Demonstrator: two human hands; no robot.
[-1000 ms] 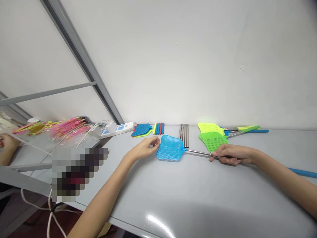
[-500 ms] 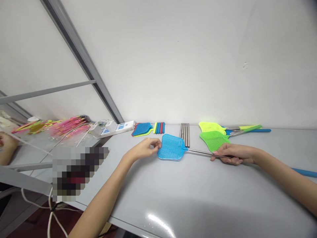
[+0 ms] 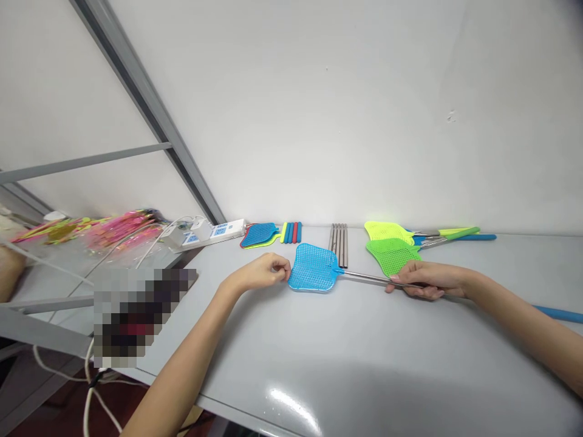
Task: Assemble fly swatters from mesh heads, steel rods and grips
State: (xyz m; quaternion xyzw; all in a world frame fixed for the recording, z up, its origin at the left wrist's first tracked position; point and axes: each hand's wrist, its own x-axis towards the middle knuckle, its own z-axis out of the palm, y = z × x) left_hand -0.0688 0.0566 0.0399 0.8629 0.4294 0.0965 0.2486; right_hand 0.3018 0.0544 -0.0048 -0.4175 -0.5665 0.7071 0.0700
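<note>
A blue fly swatter (image 3: 313,269) with a perforated square head and a thin metal shaft lies level over the grey table. Curled at the left edge of its head is my left hand (image 3: 266,271), thumb and fingertips pinched at the rim. My right hand (image 3: 421,280) wraps around the metal shaft. The swatter's blue grip (image 3: 558,313) shows at the far right, partly hidden behind my right forearm. Just beyond the right hand lie a green swatter (image 3: 392,255) and a yellow swatter (image 3: 387,232), with a blue one partly covered beneath.
Several metal tubes (image 3: 338,246) stand in a row by the wall. Beside them lie several coloured grips (image 3: 290,232) and stacked swatter heads (image 3: 259,235). A power strip (image 3: 218,232), bagged pink items (image 3: 125,233) and a metal frame (image 3: 182,164) are at left. Another person's hand (image 3: 10,270) shows far left.
My left hand has shifted slightly left along the swatter's edge. The right hand keeps its hold on the shaft. The whole view has shifted a little.
</note>
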